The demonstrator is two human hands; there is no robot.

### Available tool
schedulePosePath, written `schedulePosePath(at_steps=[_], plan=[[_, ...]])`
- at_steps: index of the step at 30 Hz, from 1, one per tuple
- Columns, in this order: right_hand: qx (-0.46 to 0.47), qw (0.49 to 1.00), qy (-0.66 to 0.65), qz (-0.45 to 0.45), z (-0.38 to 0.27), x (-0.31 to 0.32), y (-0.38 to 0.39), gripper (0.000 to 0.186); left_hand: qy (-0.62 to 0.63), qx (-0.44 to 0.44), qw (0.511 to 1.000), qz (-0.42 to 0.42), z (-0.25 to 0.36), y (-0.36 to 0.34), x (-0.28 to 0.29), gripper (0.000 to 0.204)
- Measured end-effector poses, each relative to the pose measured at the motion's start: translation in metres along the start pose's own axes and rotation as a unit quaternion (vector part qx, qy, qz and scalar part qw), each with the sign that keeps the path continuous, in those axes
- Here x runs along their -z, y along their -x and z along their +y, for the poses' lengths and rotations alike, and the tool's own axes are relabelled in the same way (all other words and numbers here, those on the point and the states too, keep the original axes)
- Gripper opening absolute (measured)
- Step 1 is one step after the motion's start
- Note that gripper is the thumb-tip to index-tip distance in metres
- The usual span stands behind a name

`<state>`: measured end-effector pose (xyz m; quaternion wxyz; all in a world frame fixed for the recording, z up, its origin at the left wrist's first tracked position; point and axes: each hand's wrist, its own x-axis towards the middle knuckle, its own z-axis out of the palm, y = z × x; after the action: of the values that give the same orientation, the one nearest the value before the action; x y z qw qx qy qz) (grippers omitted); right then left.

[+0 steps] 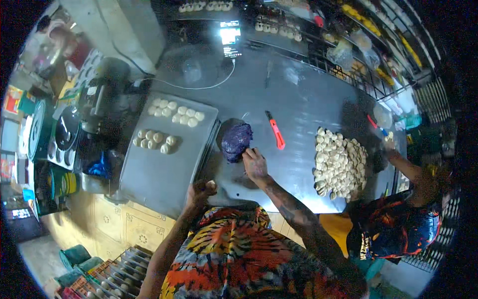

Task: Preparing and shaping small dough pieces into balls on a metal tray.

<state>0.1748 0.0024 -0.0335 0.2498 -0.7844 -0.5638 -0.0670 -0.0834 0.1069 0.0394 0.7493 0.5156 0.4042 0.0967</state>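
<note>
My left hand (198, 193), at the lower right corner of a metal tray (149, 179), is curled round a small pale piece of dough (211, 185). Rows of pale dough balls (184, 119) sit on that tray. My right hand (254, 162) has its fingers bent into the lower right side of a purple mound of paste (235, 138) at the middle of the metal table (303, 87). A red box cutter (276, 132) lies just right of the mound.
A heap of dough pieces (338, 162) lies on the right, beside a co-worker's hand (388, 144) and body. A lit phone (230, 37) with a cable stands at the back. Racks (378, 35) line the upper right; pots (67, 129) and containers crowd the left.
</note>
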Motion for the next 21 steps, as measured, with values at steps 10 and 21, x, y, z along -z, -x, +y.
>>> schedulePosePath(at_steps=[10,21], plan=[[-0.019,0.987,-0.142,-0.067,-0.001,0.034,0.005,0.010,0.093,-0.016,0.995,0.039,-0.067,0.015,-0.057,0.022],[-0.021,0.994,-0.081,-0.075,-0.056,0.078,0.044,0.026,-0.059,0.076,0.993,0.061,0.018,0.007,-0.110,0.017]])
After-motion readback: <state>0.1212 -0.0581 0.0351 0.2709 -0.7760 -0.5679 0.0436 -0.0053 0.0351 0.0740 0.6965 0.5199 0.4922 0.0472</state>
